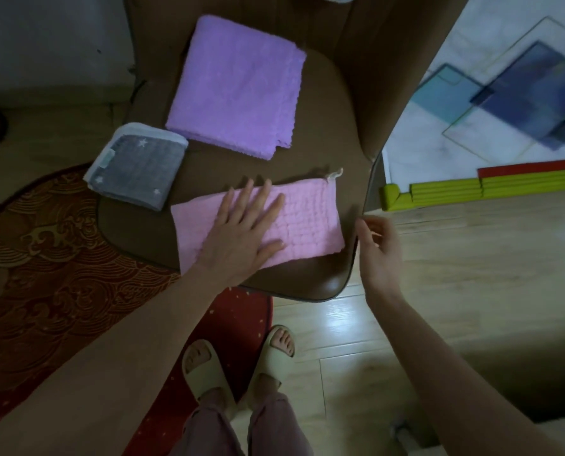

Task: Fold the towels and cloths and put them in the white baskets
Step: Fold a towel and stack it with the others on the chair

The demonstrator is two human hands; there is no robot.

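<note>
Left hand (241, 232) is pressing flat, fingers straight, on pink cloth (307, 222) lying on brown chair seat (333, 126); right hand (378, 248) is hovering beside it, fingers loosely curled, gripping nothing; purple towel (238, 87) and grey cloth (136, 166) are lying folded behind.

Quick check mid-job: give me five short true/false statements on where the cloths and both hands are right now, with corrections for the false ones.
1. The left hand presses flat on the pink cloth. True.
2. The right hand grips the pink cloth. False: it hangs beside the cloth's right end, holding nothing.
3. The purple towel lies folded on the chair seat, beyond the pink cloth. True.
4. The grey cloth is stacked on the purple towel. False: it lies beside it, at the seat's left edge.
5. A white basket stands on the seat. False: no basket is clearly in view.
</note>
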